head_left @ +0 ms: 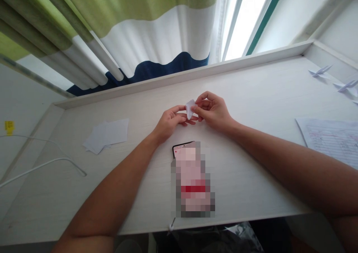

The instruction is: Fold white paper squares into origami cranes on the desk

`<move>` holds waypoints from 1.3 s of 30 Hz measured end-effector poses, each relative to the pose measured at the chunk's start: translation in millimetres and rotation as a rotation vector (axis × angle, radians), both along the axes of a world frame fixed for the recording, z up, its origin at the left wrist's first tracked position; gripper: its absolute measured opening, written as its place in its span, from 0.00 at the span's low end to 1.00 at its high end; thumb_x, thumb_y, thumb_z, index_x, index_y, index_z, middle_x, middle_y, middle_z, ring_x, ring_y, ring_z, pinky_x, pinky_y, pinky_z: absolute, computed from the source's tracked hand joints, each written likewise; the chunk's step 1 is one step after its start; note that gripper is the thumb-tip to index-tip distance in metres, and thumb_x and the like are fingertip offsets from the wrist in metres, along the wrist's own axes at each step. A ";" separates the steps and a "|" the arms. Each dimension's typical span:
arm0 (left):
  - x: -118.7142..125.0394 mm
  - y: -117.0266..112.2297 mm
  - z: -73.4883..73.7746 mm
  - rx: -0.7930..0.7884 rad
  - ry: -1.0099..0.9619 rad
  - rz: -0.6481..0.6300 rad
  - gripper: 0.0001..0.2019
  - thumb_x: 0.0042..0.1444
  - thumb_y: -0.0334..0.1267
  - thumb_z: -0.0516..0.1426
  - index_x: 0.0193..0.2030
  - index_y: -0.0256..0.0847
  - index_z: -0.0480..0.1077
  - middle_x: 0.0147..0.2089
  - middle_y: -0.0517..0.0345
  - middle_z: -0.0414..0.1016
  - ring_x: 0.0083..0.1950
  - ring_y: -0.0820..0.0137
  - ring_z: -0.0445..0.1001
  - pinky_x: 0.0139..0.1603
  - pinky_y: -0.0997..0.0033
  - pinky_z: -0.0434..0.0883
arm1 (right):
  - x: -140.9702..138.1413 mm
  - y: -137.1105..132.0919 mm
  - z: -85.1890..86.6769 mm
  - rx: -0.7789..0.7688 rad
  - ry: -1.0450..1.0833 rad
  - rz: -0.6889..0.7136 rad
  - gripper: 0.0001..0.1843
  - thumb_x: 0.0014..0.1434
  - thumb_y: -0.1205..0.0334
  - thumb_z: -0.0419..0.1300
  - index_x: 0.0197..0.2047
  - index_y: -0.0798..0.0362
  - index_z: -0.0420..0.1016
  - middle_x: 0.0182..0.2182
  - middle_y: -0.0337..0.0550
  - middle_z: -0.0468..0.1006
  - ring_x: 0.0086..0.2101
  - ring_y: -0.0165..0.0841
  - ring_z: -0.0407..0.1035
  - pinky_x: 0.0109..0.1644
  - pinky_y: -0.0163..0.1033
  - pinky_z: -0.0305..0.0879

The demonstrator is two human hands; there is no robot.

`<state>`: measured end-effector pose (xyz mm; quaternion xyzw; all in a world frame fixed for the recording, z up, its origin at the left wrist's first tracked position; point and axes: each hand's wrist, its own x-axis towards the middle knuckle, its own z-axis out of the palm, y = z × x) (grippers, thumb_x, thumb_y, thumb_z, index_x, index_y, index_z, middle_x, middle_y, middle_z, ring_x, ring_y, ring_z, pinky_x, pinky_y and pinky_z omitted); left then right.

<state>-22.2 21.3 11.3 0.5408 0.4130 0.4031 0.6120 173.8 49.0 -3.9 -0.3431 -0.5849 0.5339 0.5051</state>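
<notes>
A small folded piece of white paper [190, 108] is held just above the pale desk [251, 96], pinched from both sides. My left hand [171, 121] grips its lower left edge with thumb and fingers closed. My right hand [212, 110] pinches its right side, fingers curled. A phone [192, 178] lies face up on the desk just in front of my hands, its screen blurred.
A small stack of white paper squares [106, 135] lies at the left. Folded paper cranes [321, 72] sit at the far right, with a lined sheet [331, 138] nearer. A white cable [41, 163] runs at the left. A curtain [125, 33] hangs behind the desk's raised rim.
</notes>
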 end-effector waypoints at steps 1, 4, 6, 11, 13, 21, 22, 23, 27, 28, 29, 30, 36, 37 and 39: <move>-1.4 1.3 0.6 -0.020 -0.025 -0.017 0.16 0.57 0.37 0.63 0.52 0.37 0.72 0.41 0.48 0.88 0.44 0.57 0.87 0.46 0.61 0.73 | 0.0 0.0 0.3 0.000 0.001 -0.001 0.25 0.54 0.44 0.76 0.36 0.47 0.67 0.25 0.34 0.78 0.21 0.28 0.70 0.25 0.38 0.69; -4.6 4.4 0.6 -0.049 -0.025 -0.050 0.16 0.60 0.40 0.62 0.52 0.38 0.73 0.43 0.47 0.88 0.45 0.57 0.87 0.47 0.60 0.73 | 0.2 -0.1 0.8 0.003 0.018 0.002 0.24 0.54 0.46 0.77 0.36 0.47 0.67 0.24 0.33 0.77 0.21 0.28 0.70 0.25 0.38 0.70; -5.6 5.5 -0.6 -0.020 0.012 -0.063 0.17 0.62 0.44 0.65 0.54 0.39 0.73 0.42 0.48 0.88 0.44 0.59 0.87 0.47 0.62 0.73 | 0.4 -0.1 0.8 0.006 0.031 0.006 0.24 0.54 0.47 0.77 0.36 0.48 0.67 0.24 0.33 0.77 0.21 0.28 0.70 0.25 0.38 0.70; -6.4 6.1 -4.1 0.051 0.044 -0.110 0.25 0.62 0.54 0.68 0.57 0.40 0.70 0.43 0.48 0.88 0.44 0.62 0.86 0.47 0.65 0.72 | 0.5 0.9 -1.0 0.016 0.055 0.017 0.24 0.54 0.46 0.77 0.35 0.48 0.67 0.24 0.33 0.76 0.21 0.27 0.70 0.25 0.37 0.70; -7.2 6.3 -5.1 0.059 0.043 -0.129 0.26 0.62 0.54 0.68 0.57 0.40 0.70 0.44 0.48 0.88 0.44 0.63 0.86 0.47 0.65 0.72 | 0.2 1.6 -2.3 0.024 0.061 0.022 0.25 0.54 0.45 0.77 0.35 0.49 0.67 0.24 0.33 0.76 0.21 0.26 0.69 0.25 0.36 0.69; -1.4 3.3 -9.3 0.079 0.057 -0.035 0.24 0.61 0.51 0.69 0.55 0.39 0.69 0.44 0.48 0.88 0.42 0.64 0.85 0.45 0.65 0.72 | -1.9 -0.5 -4.2 0.077 0.027 -0.040 0.21 0.57 0.47 0.75 0.35 0.48 0.68 0.25 0.33 0.77 0.22 0.27 0.70 0.25 0.37 0.70; 0.9 2.5 -9.6 0.085 0.064 -0.009 0.24 0.62 0.51 0.68 0.55 0.39 0.69 0.44 0.48 0.88 0.41 0.65 0.85 0.44 0.66 0.72 | -2.4 -1.3 -4.1 0.091 0.015 -0.056 0.21 0.58 0.47 0.74 0.35 0.48 0.68 0.24 0.33 0.76 0.22 0.27 0.70 0.25 0.37 0.70; 3.3 1.7 -10.0 0.092 0.070 0.017 0.23 0.62 0.51 0.68 0.55 0.38 0.70 0.44 0.48 0.88 0.41 0.65 0.84 0.43 0.66 0.72 | -3.0 -2.1 -4.0 0.103 0.006 -0.073 0.20 0.58 0.47 0.74 0.35 0.48 0.69 0.24 0.33 0.76 0.22 0.28 0.71 0.25 0.37 0.70; 10.8 -0.3 -11.3 0.109 0.068 0.102 0.21 0.65 0.52 0.66 0.54 0.38 0.72 0.43 0.49 0.87 0.38 0.68 0.83 0.39 0.69 0.71 | -6.1 -5.9 -4.1 0.130 -0.003 -0.145 0.20 0.60 0.47 0.72 0.36 0.48 0.68 0.25 0.33 0.76 0.22 0.28 0.71 0.24 0.37 0.70; 11.8 -0.4 -11.8 0.112 0.064 0.118 0.20 0.65 0.51 0.65 0.53 0.38 0.73 0.42 0.50 0.87 0.37 0.69 0.83 0.38 0.69 0.71 | -6.9 -6.9 -4.2 0.135 -0.002 -0.158 0.20 0.60 0.47 0.72 0.37 0.48 0.68 0.26 0.33 0.76 0.22 0.27 0.71 0.24 0.37 0.70; 12.3 -0.3 -12.2 0.116 0.058 0.134 0.19 0.65 0.51 0.66 0.52 0.38 0.73 0.41 0.51 0.87 0.36 0.69 0.82 0.38 0.69 0.71 | -7.5 -7.8 -4.3 0.139 -0.002 -0.165 0.19 0.60 0.47 0.72 0.38 0.48 0.68 0.27 0.33 0.77 0.22 0.27 0.71 0.24 0.37 0.70; 12.6 -0.2 -12.6 0.120 0.050 0.147 0.19 0.65 0.50 0.66 0.52 0.38 0.74 0.40 0.52 0.87 0.36 0.70 0.82 0.37 0.70 0.71 | -7.9 -8.6 -4.3 0.142 -0.004 -0.166 0.19 0.61 0.48 0.72 0.39 0.48 0.68 0.28 0.34 0.77 0.22 0.27 0.72 0.24 0.37 0.71; 11.7 0.0 -13.7 0.140 -0.006 0.169 0.20 0.62 0.48 0.69 0.53 0.37 0.75 0.38 0.53 0.86 0.34 0.71 0.81 0.37 0.70 0.74 | -7.5 -8.8 -4.1 0.118 -0.015 -0.141 0.18 0.60 0.51 0.72 0.41 0.49 0.69 0.28 0.33 0.75 0.22 0.28 0.73 0.25 0.37 0.71; 11.7 -0.1 -14.1 0.139 -0.010 0.163 0.21 0.62 0.48 0.69 0.54 0.37 0.75 0.39 0.53 0.86 0.34 0.71 0.81 0.37 0.70 0.74 | -7.5 -8.5 -4.0 0.116 -0.010 -0.138 0.18 0.60 0.51 0.72 0.41 0.49 0.69 0.27 0.33 0.75 0.23 0.28 0.73 0.25 0.37 0.72; 12.0 -0.2 -15.4 0.137 -0.016 0.152 0.22 0.61 0.48 0.70 0.55 0.36 0.74 0.39 0.52 0.86 0.34 0.70 0.81 0.37 0.69 0.75 | -7.5 -8.0 -3.9 0.109 0.001 -0.134 0.17 0.60 0.51 0.72 0.40 0.49 0.69 0.26 0.32 0.75 0.22 0.28 0.72 0.25 0.37 0.71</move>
